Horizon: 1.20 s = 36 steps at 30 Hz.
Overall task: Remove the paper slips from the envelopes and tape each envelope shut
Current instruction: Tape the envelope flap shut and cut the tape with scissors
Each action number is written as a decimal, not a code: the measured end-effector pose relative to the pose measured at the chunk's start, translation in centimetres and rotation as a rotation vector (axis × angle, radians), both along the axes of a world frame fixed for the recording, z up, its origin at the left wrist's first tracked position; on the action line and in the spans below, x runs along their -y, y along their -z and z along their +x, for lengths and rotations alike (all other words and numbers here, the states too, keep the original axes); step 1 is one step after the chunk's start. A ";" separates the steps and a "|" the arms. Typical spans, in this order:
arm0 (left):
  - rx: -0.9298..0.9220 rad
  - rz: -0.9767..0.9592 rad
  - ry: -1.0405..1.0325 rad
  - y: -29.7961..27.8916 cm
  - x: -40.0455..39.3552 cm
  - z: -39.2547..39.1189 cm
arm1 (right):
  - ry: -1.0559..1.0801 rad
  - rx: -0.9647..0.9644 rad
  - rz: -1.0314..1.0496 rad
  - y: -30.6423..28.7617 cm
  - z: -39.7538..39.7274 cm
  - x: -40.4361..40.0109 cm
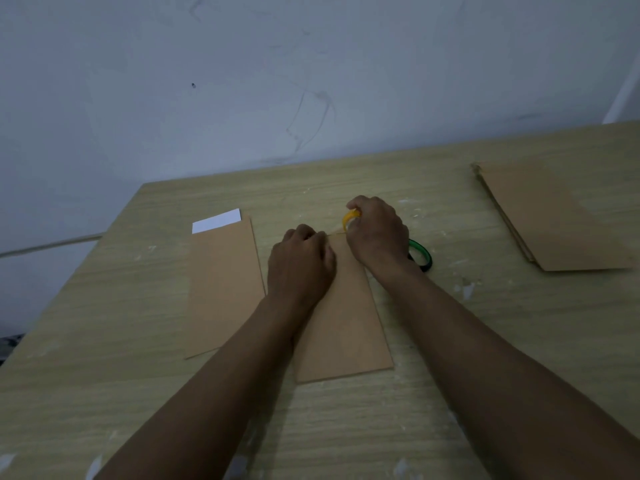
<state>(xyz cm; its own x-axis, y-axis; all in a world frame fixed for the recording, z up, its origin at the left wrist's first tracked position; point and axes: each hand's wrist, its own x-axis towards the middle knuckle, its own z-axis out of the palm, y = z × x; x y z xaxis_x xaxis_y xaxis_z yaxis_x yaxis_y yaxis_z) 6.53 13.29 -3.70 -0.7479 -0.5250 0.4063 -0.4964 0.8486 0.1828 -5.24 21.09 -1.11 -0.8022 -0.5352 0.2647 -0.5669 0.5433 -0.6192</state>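
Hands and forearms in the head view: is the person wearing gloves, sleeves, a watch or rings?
Nothing worn that shows. The left hand and right hand are bare, with no gloves, and both forearms are uncovered down to the bottom edge of the picture. No watch or wristband shows at either wrist. The fingers are curled under, so rings cannot be ruled out.

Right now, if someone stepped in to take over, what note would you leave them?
Left hand presses down the middle envelope near its top. Right hand grips the yellow tape roll, a strip stretched across that envelope's top edge.
Left envelope still has a white slip sticking out.
Envelope stack lies far right; green roll behind the right wrist.
Left: finish this strip; whether the stack is done, I cannot tell.
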 end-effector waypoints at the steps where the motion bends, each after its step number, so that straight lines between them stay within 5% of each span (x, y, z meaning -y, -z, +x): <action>1: 0.010 -0.012 -0.006 -0.1 -0.1 0.0 | 0.006 0.018 -0.016 0.1 -0.1 0.1; 20: 0.145 0.029 -0.195 -1.6 -2.3 -1.3 | 0.081 0.045 -0.214 0.5 -0.6 -0.1; 36: 0.091 0.029 -0.039 -1.2 -2.1 -1.4 | -0.011 0.192 -0.307 -0.3 -2.5 -0.1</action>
